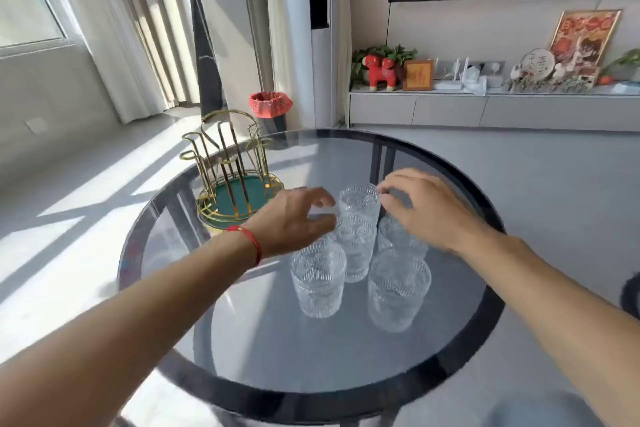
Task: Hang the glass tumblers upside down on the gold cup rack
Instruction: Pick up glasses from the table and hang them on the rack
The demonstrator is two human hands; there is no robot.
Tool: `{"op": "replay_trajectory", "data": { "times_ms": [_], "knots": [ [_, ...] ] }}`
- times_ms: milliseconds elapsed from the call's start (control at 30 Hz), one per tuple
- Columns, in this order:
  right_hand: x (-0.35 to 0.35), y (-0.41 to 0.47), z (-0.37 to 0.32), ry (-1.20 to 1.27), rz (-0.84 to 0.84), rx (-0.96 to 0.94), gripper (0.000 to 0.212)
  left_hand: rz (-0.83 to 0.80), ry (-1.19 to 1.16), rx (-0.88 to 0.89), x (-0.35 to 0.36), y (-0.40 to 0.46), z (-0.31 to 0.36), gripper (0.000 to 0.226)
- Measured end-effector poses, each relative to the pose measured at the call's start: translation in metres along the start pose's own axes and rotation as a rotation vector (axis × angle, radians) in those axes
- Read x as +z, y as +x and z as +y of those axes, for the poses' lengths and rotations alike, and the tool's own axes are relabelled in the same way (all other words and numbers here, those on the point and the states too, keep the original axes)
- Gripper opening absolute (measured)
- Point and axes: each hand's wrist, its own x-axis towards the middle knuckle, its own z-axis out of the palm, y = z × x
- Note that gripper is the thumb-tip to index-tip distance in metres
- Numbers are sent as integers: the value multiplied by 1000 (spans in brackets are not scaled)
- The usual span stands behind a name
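Several clear embossed glass tumblers stand upright in a cluster mid-table: one front left [318, 279], one front right [398, 291], one in the middle [356, 246], one at the back [360, 201], and another [394, 234] partly hidden under my right hand. The gold cup rack [235, 163] with a green base stands at the table's far left, with no glasses on it. My left hand [294, 222] hovers with fingers spread just left of the back tumbler. My right hand [422, 204] reaches in from the right, fingertips at that tumbler's rim. Neither hand holds a glass.
The round dark glass table [311, 357] has a black rim. Beyond it are a red-lined waste bin [270, 107] on the floor, curtains at the left, and a low white cabinet [485, 107] with ornaments at the back right.
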Motion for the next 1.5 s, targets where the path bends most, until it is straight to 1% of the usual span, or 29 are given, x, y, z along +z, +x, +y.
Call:
{"op": "replay_trajectory", "data": {
  "times_ms": [67,133,200,267,367,500,633,700,733,833,933,967,1000,1033,1100,1133,1200,1267,1300,1333,1400,1433,1500],
  "knots": [
    [-4,-18,-10,37,61,-10,26,-37,3,17,-2,-23,6,43],
    [-3,-38,-19,103,120,-49,24,-121,5,13,4,-47,7,53],
    [1,-53,-21,180,229,-87,21,-182,24,-21,10,-58,8,65],
    [11,-67,-22,228,308,-124,18,-163,51,-28,16,-62,7,77],
    [28,-75,-24,270,306,-143,19,-129,86,-5,23,-60,7,89],
    [34,-69,-31,356,274,-175,20,36,5,-23,28,-57,4,88],
    [33,-69,-41,443,296,-170,21,164,-31,5,14,-62,-5,76],
    [28,-69,-49,561,226,-136,20,208,-52,26,-4,-60,-12,68],
    [24,-64,-55,630,157,-109,20,223,-77,41,-14,-56,-16,66],
    [17,-31,-74,735,-56,11,26,315,-261,12,-38,-44,-27,64],
    [21,16,-88,681,-196,165,43,537,-502,-73,-38,-29,-34,52],
    [25,29,-92,685,-238,206,44,598,-598,-99,-33,-26,-37,49],
    [29,40,-95,763,-280,250,43,636,-705,-124,-26,-23,-39,48],
    [33,50,-98,908,-319,306,40,649,-813,-149,-19,-20,-43,49],
    [40,67,-100,1198,-354,425,38,607,-1008,-217,-8,-14,-53,55],
    [43,74,-100,1253,-348,465,38,568,-1079,-258,-4,-12,-58,58],
    [49,85,-97,1263,-328,509,38,496,-1164,-295,-1,-8,-70,60],
    [55,93,-94,1215,-300,515,37,416,-1220,-266,-2,-5,-83,55],
    [58,96,-93,1167,-269,510,35,369,-1198,-242,-2,-4,-91,53],
    [61,98,-91,1094,-225,496,33,327,-1109,-218,-2,-4,-98,51],
    [67,101,-87,913,-145,446,35,285,-805,-202,4,-6,-112,52],
    [68,102,-83,822,-115,415,39,300,-654,-210,9,-7,-119,52],
    [66,106,-74,664,-29,363,45,387,-357,-232,22,-9,-134,42]
  ]
}}
